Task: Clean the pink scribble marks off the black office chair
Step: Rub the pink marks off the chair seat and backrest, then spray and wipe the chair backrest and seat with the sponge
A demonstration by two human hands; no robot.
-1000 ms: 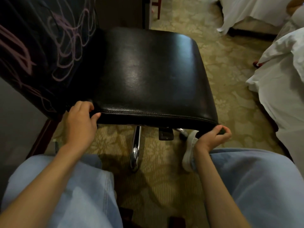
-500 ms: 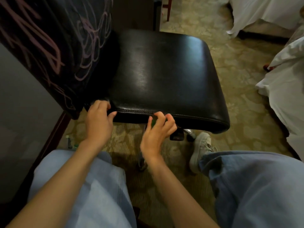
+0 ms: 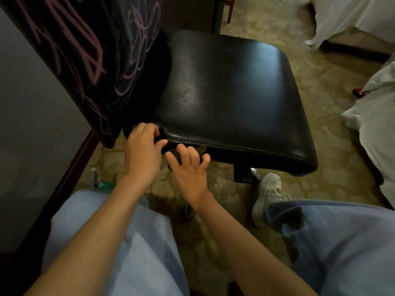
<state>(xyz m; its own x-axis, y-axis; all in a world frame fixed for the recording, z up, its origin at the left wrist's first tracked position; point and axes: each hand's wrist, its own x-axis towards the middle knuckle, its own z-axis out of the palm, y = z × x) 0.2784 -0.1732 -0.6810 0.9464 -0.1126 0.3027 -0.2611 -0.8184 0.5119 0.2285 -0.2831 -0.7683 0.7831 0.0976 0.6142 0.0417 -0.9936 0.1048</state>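
Down on the carpet (image 3: pixel 320 86), beside the person's left knee (image 3: pixel 111 227), lies a small clear thing with green on it (image 3: pixel 105 184), perhaps a bottle; it is too blurred to say what it holds.

The black office chair (image 3: pixel 230 99) stands right in front of the seated person, side-on, its backrest (image 3: pixel 70 67) rising at the left and its seat (image 3: pixel 245 124) running off to the right. The pink scribble marks (image 3: pixel 85 50) cover the backrest in loops and slashes, well above both hands; the seat shows none from here.

The left hand (image 3: pixel 142 154) grips the seat's near corner, just below the backrest: its fingers (image 3: pixel 149 127) are curled over the top and the thumb is tucked against the stitched edge. The right hand (image 3: pixel 190 169) sits just beside it, palm down, fingers (image 3: pixel 183 151) spread apart and holding nothing, their tips at the lower edge of the seat; whether they touch the leather I cannot tell.

White bedding (image 3: pixel 376 129) hangs at the right, and a pale shoe (image 3: pixel 267 195) rests under the seat's front.
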